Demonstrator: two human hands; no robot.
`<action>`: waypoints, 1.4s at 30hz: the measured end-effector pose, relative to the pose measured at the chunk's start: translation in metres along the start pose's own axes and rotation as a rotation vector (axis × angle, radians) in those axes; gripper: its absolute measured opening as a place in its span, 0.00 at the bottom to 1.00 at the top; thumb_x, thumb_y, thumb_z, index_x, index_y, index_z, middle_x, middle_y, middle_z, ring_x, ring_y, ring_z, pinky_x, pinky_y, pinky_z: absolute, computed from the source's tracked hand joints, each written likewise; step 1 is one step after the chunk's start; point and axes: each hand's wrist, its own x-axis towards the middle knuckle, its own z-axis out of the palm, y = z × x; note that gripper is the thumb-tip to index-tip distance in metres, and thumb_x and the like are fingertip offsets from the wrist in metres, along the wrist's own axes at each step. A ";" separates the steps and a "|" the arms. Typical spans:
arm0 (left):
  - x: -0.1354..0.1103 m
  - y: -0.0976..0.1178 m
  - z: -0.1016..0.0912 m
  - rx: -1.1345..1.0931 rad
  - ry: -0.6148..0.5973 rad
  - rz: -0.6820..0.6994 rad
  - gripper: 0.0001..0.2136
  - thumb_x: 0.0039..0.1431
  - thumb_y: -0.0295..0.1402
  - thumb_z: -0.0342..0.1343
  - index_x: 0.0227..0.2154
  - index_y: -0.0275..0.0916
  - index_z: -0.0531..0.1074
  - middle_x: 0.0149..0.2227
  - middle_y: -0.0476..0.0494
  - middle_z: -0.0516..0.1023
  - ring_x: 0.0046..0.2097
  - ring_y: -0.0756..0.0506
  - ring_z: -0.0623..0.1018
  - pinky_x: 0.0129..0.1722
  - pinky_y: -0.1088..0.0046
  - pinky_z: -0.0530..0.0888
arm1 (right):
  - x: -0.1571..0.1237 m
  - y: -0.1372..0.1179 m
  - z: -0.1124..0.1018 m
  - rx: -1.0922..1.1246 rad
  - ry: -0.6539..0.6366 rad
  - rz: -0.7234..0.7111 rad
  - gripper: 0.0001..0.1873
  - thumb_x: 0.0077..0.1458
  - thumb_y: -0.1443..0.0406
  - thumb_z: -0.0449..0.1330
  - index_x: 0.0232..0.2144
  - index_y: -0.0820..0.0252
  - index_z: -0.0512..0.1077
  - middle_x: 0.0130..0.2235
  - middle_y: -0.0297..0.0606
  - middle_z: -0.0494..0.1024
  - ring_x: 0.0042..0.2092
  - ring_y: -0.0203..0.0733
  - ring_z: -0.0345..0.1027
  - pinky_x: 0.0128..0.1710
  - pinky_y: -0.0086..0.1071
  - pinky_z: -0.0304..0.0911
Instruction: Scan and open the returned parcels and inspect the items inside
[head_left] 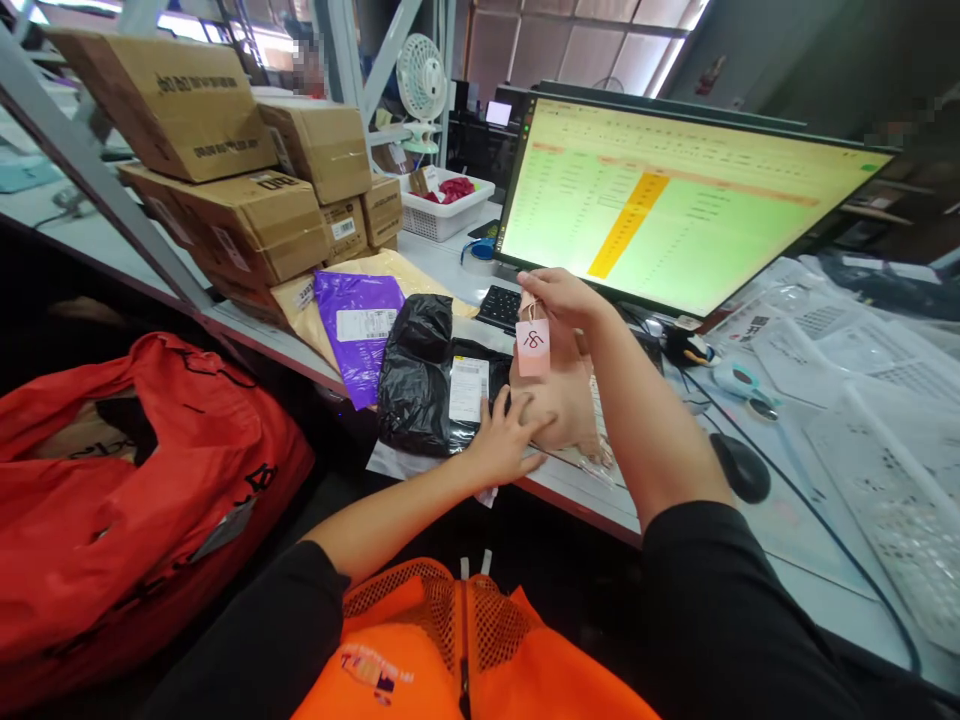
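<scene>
My right hand pinches the top of a beige garment and holds it up at the table's front edge. From the pinched part hangs a pink and white tag with a handwritten mark. The garment's lower end looks like lace or fringe, with some clear plastic by it. Fingers spread, my left hand lies against the garment's left side, next to a black plastic parcel with a white label. A purple mailer lies left of that parcel.
Cardboard boxes are stacked at the back left, near a white basket. A monitor and keyboard stand behind the garment. To the right are a mouse, a cable and white baskets. A red bag sits at left.
</scene>
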 end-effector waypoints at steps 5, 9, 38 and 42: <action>-0.007 0.003 -0.003 0.016 0.128 0.133 0.23 0.65 0.41 0.58 0.62 0.46 0.71 0.65 0.37 0.67 0.69 0.30 0.61 0.72 0.42 0.55 | 0.029 0.007 0.018 -0.051 -0.123 0.009 0.23 0.65 0.47 0.58 0.28 0.59 0.72 0.27 0.37 0.76 0.30 0.39 0.68 0.33 0.31 0.64; -0.008 0.000 -0.021 -0.040 0.148 0.155 0.17 0.65 0.39 0.58 0.54 0.41 0.75 0.60 0.37 0.73 0.64 0.35 0.69 0.66 0.55 0.66 | 0.044 0.012 0.035 -0.468 0.106 -0.026 0.20 0.68 0.55 0.57 0.42 0.67 0.78 0.46 0.50 0.82 0.48 0.50 0.74 0.51 0.38 0.66; 0.149 -0.093 -0.121 0.053 -0.039 -0.363 0.20 0.60 0.35 0.63 0.55 0.39 0.75 0.52 0.38 0.81 0.53 0.40 0.79 0.51 0.69 0.73 | -0.160 0.101 0.094 -0.759 0.162 0.133 0.35 0.68 0.45 0.48 0.70 0.50 0.62 0.74 0.49 0.54 0.70 0.74 0.48 0.61 0.71 0.54; 0.165 -0.102 -0.130 0.057 -0.043 -0.383 0.20 0.56 0.31 0.66 0.53 0.38 0.77 0.52 0.39 0.81 0.52 0.40 0.79 0.51 0.71 0.73 | -0.177 0.083 0.090 -0.691 0.253 0.070 0.36 0.65 0.47 0.53 0.69 0.56 0.64 0.73 0.50 0.56 0.72 0.72 0.46 0.66 0.70 0.48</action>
